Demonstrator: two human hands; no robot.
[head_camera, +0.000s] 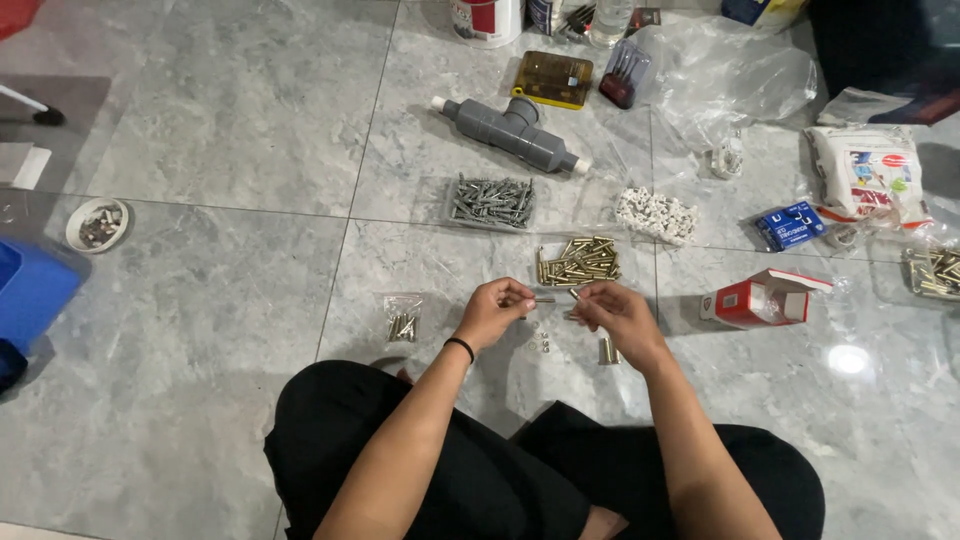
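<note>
The person sat on the grey tiled floor (230, 130), and both hands met just in front of the knees. The left hand (493, 310) was pinched shut on a small metal bolt (543, 299), which lay level between the two hands. The right hand (618, 312) was closed on the other end of it, the fingertips holding a small piece I could not tell clearly. On the floor just under the hands lay a few tiny washers (542, 345) and one brass sleeve (606, 350) standing up.

The bolt looked light, stiff and smooth, so probably it was a little slippery; the fingertips at each end seemed the good place to hold it.

Just beyond the hands lay a pile of brass anchors (580, 262). Farther were a clear tray of grey screws (492, 201), a heap of white clips (656, 215) to its right, and a grey pipe fitting (512, 131). At left was a small bag of screws (402, 322); at right, a red and white box (765, 298)
</note>
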